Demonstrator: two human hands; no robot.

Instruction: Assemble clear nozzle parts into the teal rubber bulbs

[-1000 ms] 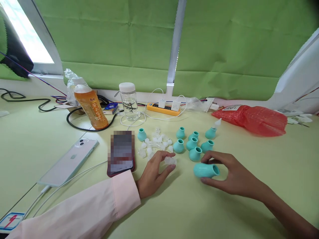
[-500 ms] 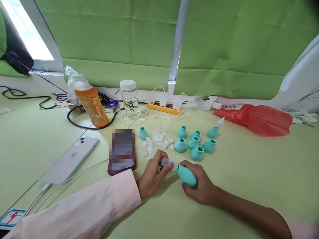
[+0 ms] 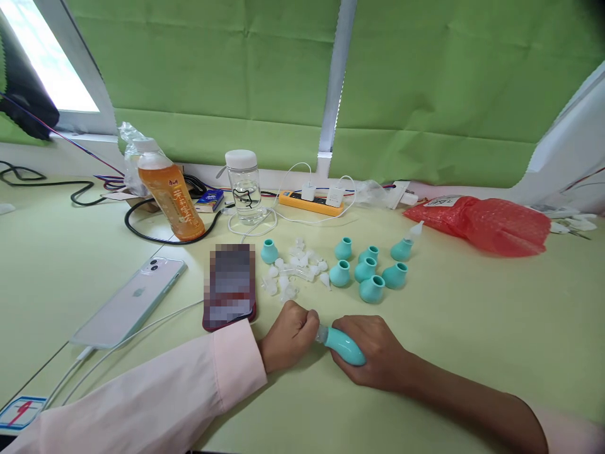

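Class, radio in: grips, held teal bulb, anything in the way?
Left grip closed on clear part. Right grip around teal bulb, part at its mouth. Loose translucent pieces beyond, not in the way.

I see a long pale pink left sleeve (image 3: 146, 391), lightly creased, its broad seamed cuff (image 3: 240, 356) ending at the wrist just behind the fingers (image 3: 295, 312) of the left hand (image 3: 288, 339). Well back from the right hand's (image 3: 371, 353) fingers, past a bare forearm (image 3: 454, 391), I make out another pale pink sleeve (image 3: 570, 430).
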